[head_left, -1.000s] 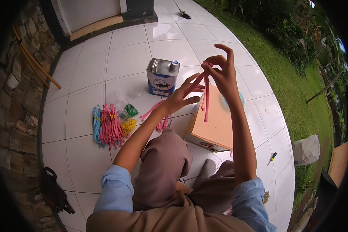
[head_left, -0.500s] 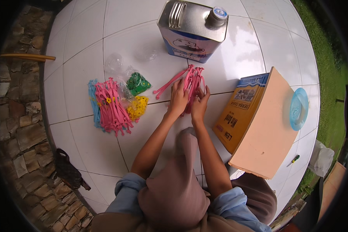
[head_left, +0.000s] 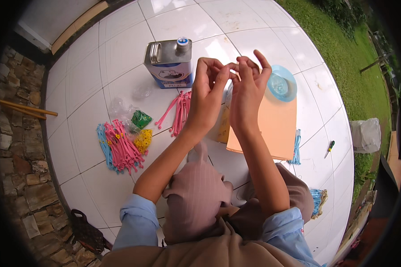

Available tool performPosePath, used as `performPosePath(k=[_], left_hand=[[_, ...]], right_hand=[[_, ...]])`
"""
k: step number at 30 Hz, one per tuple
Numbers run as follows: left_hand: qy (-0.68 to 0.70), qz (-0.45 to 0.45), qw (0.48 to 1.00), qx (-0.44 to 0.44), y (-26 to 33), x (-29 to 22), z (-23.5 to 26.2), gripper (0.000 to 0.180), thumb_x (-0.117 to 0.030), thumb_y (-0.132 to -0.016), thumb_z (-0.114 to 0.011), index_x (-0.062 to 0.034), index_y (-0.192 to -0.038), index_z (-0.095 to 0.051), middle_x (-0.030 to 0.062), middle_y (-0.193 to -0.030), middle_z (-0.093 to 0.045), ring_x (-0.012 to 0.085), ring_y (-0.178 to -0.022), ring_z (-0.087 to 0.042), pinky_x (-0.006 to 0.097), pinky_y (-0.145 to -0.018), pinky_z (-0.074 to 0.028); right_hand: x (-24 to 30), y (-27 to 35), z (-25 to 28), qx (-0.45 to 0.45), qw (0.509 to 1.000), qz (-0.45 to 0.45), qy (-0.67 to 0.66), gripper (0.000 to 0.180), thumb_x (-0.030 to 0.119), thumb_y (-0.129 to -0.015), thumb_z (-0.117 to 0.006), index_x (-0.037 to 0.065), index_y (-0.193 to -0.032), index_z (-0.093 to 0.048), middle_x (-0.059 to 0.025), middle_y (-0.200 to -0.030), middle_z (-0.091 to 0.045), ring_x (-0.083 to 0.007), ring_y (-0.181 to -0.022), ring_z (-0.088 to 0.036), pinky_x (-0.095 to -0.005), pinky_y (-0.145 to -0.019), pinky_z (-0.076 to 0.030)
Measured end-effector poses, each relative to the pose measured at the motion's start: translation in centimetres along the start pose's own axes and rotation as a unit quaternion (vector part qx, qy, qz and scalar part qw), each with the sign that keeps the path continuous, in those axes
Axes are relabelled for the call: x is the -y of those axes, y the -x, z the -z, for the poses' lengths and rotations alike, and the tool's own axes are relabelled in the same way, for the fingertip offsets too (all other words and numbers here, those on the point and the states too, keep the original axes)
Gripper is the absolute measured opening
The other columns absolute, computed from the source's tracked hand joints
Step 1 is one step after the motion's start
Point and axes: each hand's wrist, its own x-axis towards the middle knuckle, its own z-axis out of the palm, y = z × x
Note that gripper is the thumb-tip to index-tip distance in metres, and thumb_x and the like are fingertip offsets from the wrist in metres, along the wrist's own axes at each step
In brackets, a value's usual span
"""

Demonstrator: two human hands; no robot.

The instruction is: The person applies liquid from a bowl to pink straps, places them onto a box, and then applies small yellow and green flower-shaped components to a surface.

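My left hand [head_left: 205,95] and my right hand [head_left: 246,100] are raised in front of me, fingertips meeting. The left thumb and index finger are pinched. On the right, the thumb bends in to the fingers while an outer finger points up. Whatever sits between the tips is too small to make out. Below and left of the hands, a loose bunch of pink strips [head_left: 179,113] with knobbed ends lies on the tiles. Farther left are a bigger pink bunch [head_left: 125,151] with small yellow pieces, light blue strips [head_left: 103,142], a bag of green pieces [head_left: 141,119] and a bag of yellow pieces [head_left: 143,141].
A metal can [head_left: 169,73] stands beyond the pink strips. On the right, a peach board [head_left: 274,129] lies over a yellow box, bearing a blue plate [head_left: 282,84]. Farther right are blue strips [head_left: 296,147], a screwdriver [head_left: 329,148] and another blue bundle [head_left: 317,200].
Both hands have let go of the pink strips, which stay on the floor, and have risen up and to the right with fingertips together. The view has shifted, showing more of the right side.
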Motion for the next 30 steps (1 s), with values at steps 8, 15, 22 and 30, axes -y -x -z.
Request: performPosePath(k=[8, 15, 22, 30], left_hand=[[0.03, 0.166, 0.97, 0.174, 3.7, 5.5, -27.7, 0.03, -0.031, -0.092, -0.048, -0.0042, -0.104, -0.045, 0.0032, -0.086, -0.049, 0.0084, -0.072, -0.049, 0.023, -0.064, -0.044], [-0.014, 0.403, 0.908, 0.119, 17.3, 25.5, -30.1, 0.027, -0.013, -0.09, -0.048, -0.0006, -0.113, -0.046, 0.0047, -0.092, -0.051, 0.0087, -0.076, -0.05, 0.024, -0.065, -0.048], [-0.258, 0.225, 0.936, 0.085, 18.0, 41.9, -26.8, 0.038, 0.0, -0.084, -0.046, 0.0037, -0.121, -0.042, 0.0199, -0.117, -0.051, 0.0281, -0.109, -0.051, 0.035, -0.094, -0.039], [-0.262, 0.323, 0.903, 0.103, 16.7, 35.0, -29.8, 0.043, 0.0, -0.081, -0.046, 0.0005, -0.124, -0.039, 0.0169, -0.112, -0.043, 0.0274, -0.098, -0.046, 0.036, -0.086, -0.039]], right_hand=[[14.0, -7.4, 24.9, -0.169, 0.895, 0.2, 0.362, 0.039, 0.006, -0.086, -0.043, 0.003, -0.122, -0.029, -0.0154, -0.085, -0.06, -0.0208, -0.069, -0.062, -0.0328, -0.062, -0.049], [0.6, 1.0, 48.7, -0.142, 0.859, -0.099, 0.481, 0.046, -0.003, -0.082, -0.047, 0.004, -0.125, -0.032, -0.0141, -0.077, -0.063, -0.0168, -0.066, -0.062, -0.0292, -0.06, -0.049], [-10.6, 2.7, 50.4, -0.052, 0.777, 0.038, 0.626, 0.054, -0.007, -0.075, -0.053, 0.003, -0.126, -0.037, -0.0172, -0.088, -0.054, -0.0289, -0.082, -0.054, -0.0371, -0.075, -0.043], [-5.2, 2.5, 49.7, -0.152, 0.833, -0.039, 0.531, 0.053, -0.006, -0.077, -0.053, 0.001, -0.126, -0.035, -0.0178, -0.091, -0.055, -0.0318, -0.083, -0.054, -0.0386, -0.073, -0.043]])
